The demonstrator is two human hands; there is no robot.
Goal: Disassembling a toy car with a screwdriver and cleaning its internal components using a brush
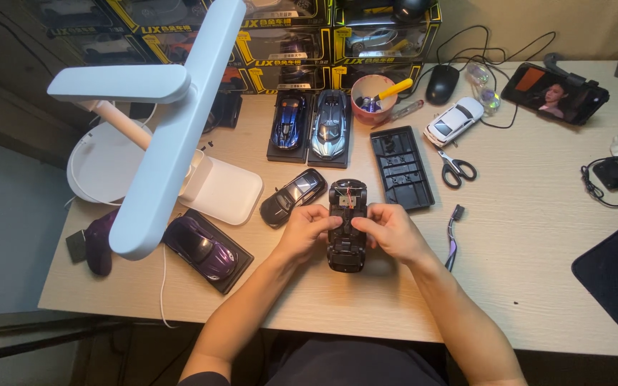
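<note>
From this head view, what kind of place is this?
Likely a home hobby desk for model cars. Both hands, left hand and right hand, hold an opened black toy car chassis; finished model cars sit on stands, boxed ones are stacked behind, under a white desk lamp.

Warm, uneven light over a sharp, wide-angle view.

A white desk lamp (159,121) looms large at the left, and the desk (531,236) around it glows yellowish and evenly lit, with soft, short shadows under the small things. The floor at the left edge and the space below the desk fall into darkness. Focus is crisp throughout; straight lines bow slightly toward the corners.
</note>
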